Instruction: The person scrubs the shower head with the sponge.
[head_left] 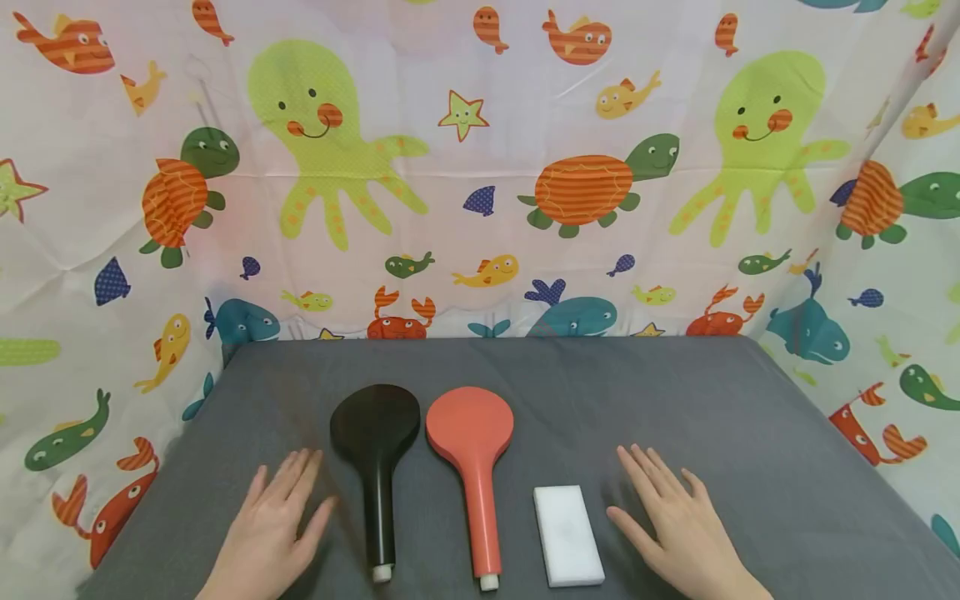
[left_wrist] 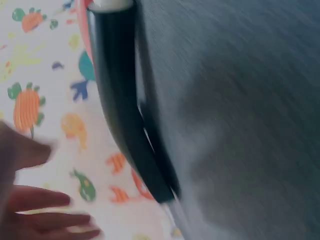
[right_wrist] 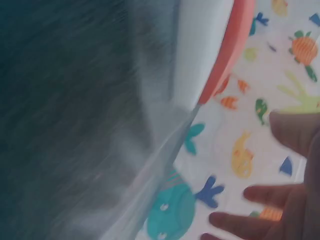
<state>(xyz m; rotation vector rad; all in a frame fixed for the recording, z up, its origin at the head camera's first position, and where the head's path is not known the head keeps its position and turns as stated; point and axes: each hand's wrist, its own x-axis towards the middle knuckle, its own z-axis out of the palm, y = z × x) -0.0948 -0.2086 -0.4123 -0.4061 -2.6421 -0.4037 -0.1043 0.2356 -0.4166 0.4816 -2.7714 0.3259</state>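
In the head view, a black object (head_left: 378,450) shaped like a hand shower head lies on the grey cloth, its round head away from me and a small white tip at its handle's near end. A coral one (head_left: 472,442) of the same shape lies just right of it. Farther right is a flat white rectangular block (head_left: 568,536). My left hand (head_left: 272,527) is left of the black handle with fingers straight, holding nothing. My right hand (head_left: 677,523) has its fingers spread, right of the white block and apart from it. The left wrist view shows the black handle (left_wrist: 117,85) beside my fingers.
A grey cloth (head_left: 630,400) covers the table. Behind it and along both sides hangs a white curtain (head_left: 450,225) printed with sea animals. In the right wrist view, the coral head (right_wrist: 230,47) shows beyond the white block (right_wrist: 202,50).
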